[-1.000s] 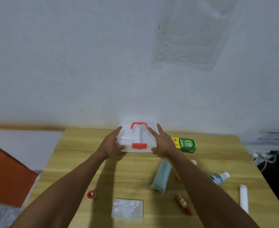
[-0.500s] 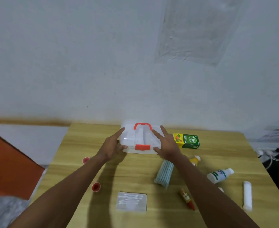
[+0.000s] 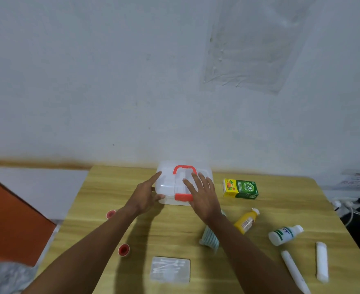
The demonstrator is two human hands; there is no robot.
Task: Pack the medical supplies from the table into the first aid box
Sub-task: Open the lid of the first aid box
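Nearest, a cotton-swab pack (image 3: pixel 170 269) and striped packet (image 3: pixel 209 238) are lying unpacked, nearer than the first aid box (image 3: pixel 184 183). The box is being braced at its near-left corner by the left hand (image 3: pixel 145 196); the right hand (image 3: pixel 202 195) is being laid flat, fingers spread, over the lid beside the red latch (image 3: pixel 183 197). The lid is probably closed; the contents are blurred.

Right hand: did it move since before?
Yes. The right hand slid left from the first aid box's right side onto its lid, toward the red latch.
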